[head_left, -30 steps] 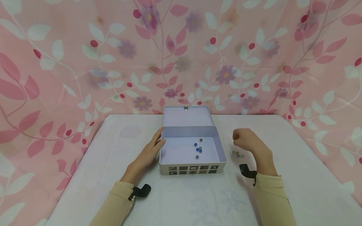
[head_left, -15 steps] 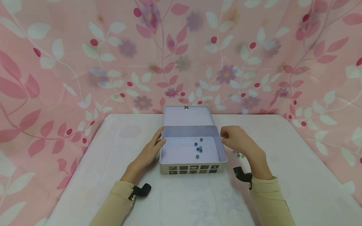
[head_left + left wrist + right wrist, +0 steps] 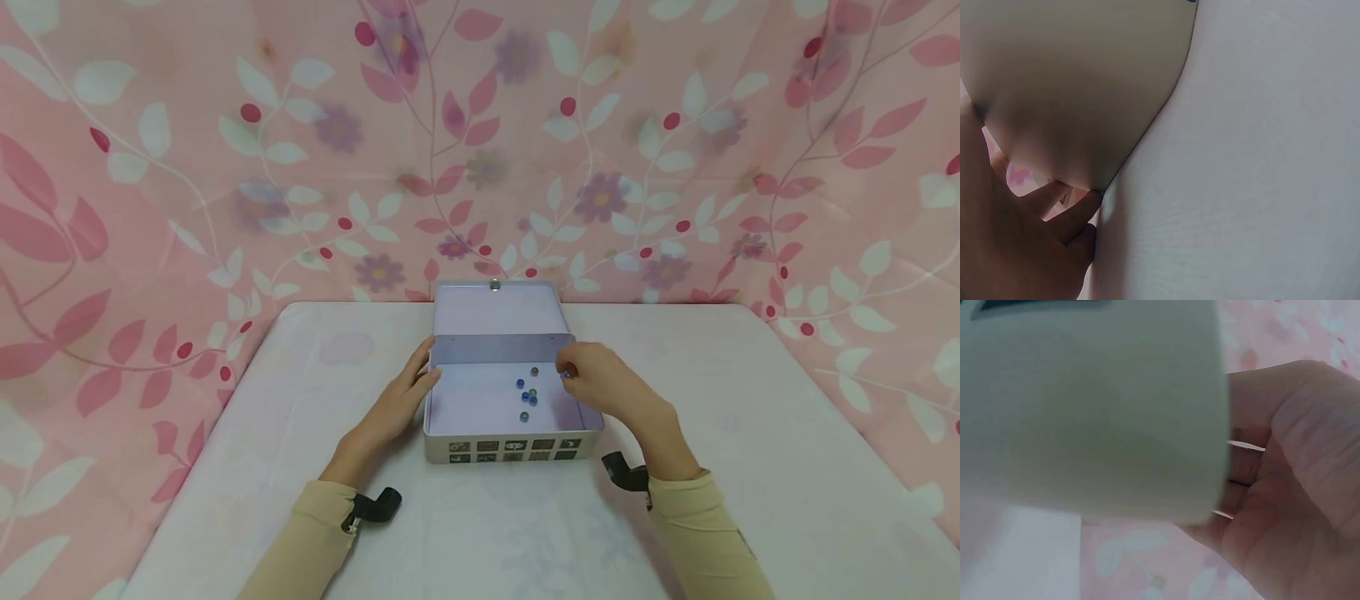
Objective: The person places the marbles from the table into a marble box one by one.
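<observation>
- Marbles lie loose toward the right inside the open box.
- Your right hand, over its right wall, seems to pinch a blue marble; a slack pinch or high drop could make it bounce.
- Your left hand lies uncurled along the left wall; pushing there could set the others rolling.

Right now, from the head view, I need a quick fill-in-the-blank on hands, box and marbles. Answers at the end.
1. The box has a lid that is not shut but ____.
2. Seen from the wearer's side, the left hand touches the box's ____ side.
3. On the box's floor, ____ marbles are visible.
4. A small blue marble shows at the fingertips of the ____ hand.

Missing words: open; left; six; right.
</observation>
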Available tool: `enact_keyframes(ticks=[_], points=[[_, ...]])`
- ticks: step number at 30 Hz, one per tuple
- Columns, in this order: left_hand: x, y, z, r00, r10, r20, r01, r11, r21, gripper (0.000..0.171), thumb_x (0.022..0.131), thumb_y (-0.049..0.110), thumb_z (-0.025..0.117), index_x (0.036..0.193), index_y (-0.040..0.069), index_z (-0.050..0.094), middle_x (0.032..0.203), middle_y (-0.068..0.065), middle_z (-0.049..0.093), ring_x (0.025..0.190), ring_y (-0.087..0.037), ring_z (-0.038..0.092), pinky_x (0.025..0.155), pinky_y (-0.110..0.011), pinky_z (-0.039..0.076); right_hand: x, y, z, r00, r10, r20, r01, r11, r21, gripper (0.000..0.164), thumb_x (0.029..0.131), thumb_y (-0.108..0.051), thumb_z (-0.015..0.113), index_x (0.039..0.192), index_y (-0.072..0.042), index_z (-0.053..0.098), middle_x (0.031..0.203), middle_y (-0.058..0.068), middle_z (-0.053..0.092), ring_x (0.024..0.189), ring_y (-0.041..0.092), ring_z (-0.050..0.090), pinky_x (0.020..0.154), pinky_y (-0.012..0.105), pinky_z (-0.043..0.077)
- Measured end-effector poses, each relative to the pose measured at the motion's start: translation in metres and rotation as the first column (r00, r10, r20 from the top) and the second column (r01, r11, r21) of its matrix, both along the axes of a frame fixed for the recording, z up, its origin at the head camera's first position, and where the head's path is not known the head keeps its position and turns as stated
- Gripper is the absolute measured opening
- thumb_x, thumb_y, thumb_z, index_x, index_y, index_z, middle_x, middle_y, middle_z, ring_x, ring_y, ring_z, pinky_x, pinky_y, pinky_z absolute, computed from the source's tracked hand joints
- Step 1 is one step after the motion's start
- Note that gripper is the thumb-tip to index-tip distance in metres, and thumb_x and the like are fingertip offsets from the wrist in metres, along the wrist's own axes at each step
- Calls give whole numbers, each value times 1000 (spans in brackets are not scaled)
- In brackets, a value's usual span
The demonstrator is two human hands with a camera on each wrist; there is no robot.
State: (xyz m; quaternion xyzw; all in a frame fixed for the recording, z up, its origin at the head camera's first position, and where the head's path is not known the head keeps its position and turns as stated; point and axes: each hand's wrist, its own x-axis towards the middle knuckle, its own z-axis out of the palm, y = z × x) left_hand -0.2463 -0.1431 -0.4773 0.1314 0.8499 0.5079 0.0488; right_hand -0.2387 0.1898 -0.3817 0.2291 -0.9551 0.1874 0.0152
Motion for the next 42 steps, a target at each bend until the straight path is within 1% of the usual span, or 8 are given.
enact_keyframes(ticks=[5,11,18,20,24,26,33,42], points=[[-1,0,0,1000,3,4,-3,1000,-2,68,99,66,39,157,48,10,166,0,21,152,-29,26,119,-60,25,-2,-9,-8,999,40,15,-41,999,17,10,85,-1,63,90,-5,70,76,1,61,73,17,51,67,31,46],[0,0,1,1000,2,6,-2,1000,5,68,99,65,40,157,47,10,166,-1,21,151,-31,28,119,-61,25,-3,-20,-20,998,54,27,-56,996,75,10,86,0,64,91,-5,71,85,3,67,75,16,52,70,31,48],[0,-1,1,1000,-6,7,6,1000,13,68,99,65,40,157,47,10,166,-1,21,152,-31,27,119,-61,24,-2,-29,-32,997,76,-10,-73,984,162,13,83,5,63,87,-6,69,79,1,65,72,15,52,70,32,50],[0,-1,1,1000,-5,10,4,1000,8,68,98,66,40,156,49,10,166,0,21,152,-29,27,120,-60,24,-2,-31,-35,998,67,4,-67,982,175,12,85,4,64,87,-7,69,80,0,66,72,14,52,70,33,50],[0,0,1,1000,-4,14,4,1000,5,68,98,67,40,156,49,9,166,2,20,152,-28,26,120,-60,24,0,-35,-37,996,55,64,-66,979,191,10,90,0,64,88,-7,71,83,1,68,72,14,52,71,33,49],[0,0,1,1000,-6,11,6,1000,2,69,98,66,39,157,48,9,166,1,20,152,-29,26,120,-61,24,0,-37,-38,996,55,77,-70,976,208,11,91,0,63,88,-7,71,82,2,67,71,14,51,70,33,49],[0,0,1,1000,3,9,-3,1000,6,68,99,65,40,157,47,10,166,0,21,152,-29,28,120,-60,25,-4,-38,-44,994,48,98,-73,960,270,13,88,2,62,85,-8,70,77,0,63,71,15,50,69,33,48],[0,0,0,1000,0,7,0,1000,17,68,99,65,40,157,46,11,166,-2,22,151,-31,29,119,-61,24,-5,-38,-46,992,31,119,-63,960,272,10,86,0,66,82,-9,68,75,0,60,71,16,50,67,33,46]])
